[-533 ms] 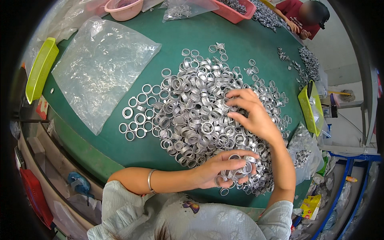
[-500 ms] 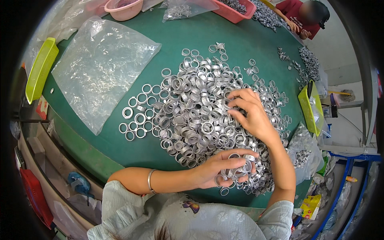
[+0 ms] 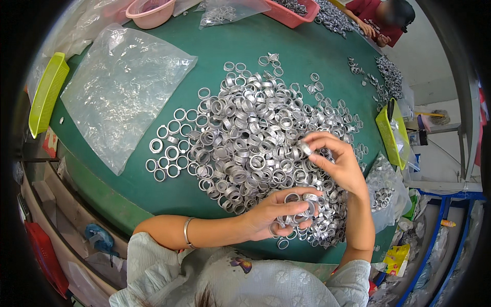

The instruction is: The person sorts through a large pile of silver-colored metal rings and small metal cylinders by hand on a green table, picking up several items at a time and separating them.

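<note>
Ring pile (image 3: pixel 255 138) sits mid-table (image 3: pixel 286 61), plastic bag (image 3: pixel 120 92) left, tray (image 3: pixel 393 134) right.

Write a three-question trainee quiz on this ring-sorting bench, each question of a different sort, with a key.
1. True or false: the right hand pinches a single metal ring above the pile of rings.
2. Multiple choice: the clear plastic bag lies A) on the person's left of the pile, B) on top of the pile, C) under the left hand.
3. Fill in: the left hand holds a stack of ____.

Key: 1 true; 2 A; 3 rings.
</note>
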Motion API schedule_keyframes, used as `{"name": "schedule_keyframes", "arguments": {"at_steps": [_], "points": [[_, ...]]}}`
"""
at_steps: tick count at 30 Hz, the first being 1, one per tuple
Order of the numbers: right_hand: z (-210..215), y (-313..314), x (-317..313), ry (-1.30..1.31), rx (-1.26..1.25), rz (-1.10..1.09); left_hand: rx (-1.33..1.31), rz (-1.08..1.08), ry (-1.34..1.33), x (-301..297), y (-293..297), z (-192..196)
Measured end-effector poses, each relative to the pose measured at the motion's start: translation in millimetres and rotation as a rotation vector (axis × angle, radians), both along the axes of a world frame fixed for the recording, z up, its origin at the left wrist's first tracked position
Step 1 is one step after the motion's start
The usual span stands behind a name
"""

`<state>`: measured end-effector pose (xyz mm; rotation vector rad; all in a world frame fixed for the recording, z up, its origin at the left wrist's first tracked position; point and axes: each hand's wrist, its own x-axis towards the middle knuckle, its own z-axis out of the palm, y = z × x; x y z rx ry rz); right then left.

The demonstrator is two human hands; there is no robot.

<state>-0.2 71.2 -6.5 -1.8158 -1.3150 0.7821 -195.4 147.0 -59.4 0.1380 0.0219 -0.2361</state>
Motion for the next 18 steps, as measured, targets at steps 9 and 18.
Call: {"name": "schedule_keyframes", "arguments": {"at_steps": [9,18], "points": [[-9,28,0,-0.487,0.007,0.022,-0.014,-0.022,0.044,1,0,0],[3,34,10,0.446,0.108,-0.303,-0.017,-0.025,0.069,-1,-1,-1]]}}
